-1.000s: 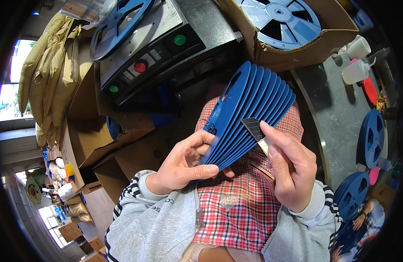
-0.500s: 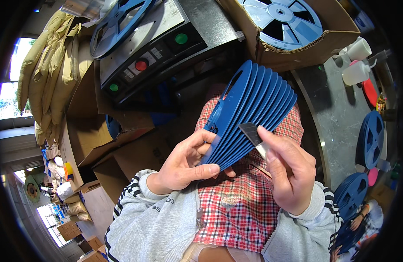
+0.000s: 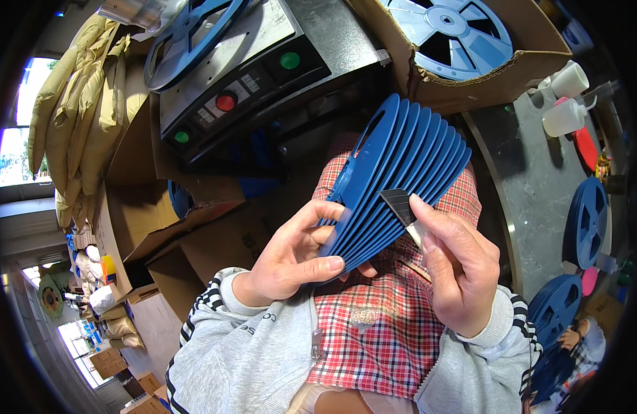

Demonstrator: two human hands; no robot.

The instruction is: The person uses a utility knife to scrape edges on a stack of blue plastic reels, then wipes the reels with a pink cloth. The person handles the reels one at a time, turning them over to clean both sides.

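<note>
A fanned stack of blue plastic reels point(image 3: 408, 162) stands tilted over my lap. My left hand point(image 3: 291, 252) grips its lower left end, thumb on the near edges and fingers reaching through an opening in the front reel. In my right hand point(image 3: 463, 269) a dark snap-off cutter blade point(image 3: 397, 206) with a pale wrapped end is pinched between thumb and fingers. The blade's tip lies against or just in front of the reel edges; I cannot tell if it touches. Part of its pale end is hidden by my fingers.
Ahead stands a machine point(image 3: 242, 90) with green and red buttons and a blue reel on top. An open carton point(image 3: 463, 90) holds more reels at the upper right. On the right, a grey table point(image 3: 532, 186) bears a squeeze bottle point(image 3: 564, 117). Another person's hand point(image 3: 570, 338) shows at lower right.
My hands and the reel stack have barely moved; the blade has shifted very slightly to the right. At the lower right, the other person's hands have moved.
</note>
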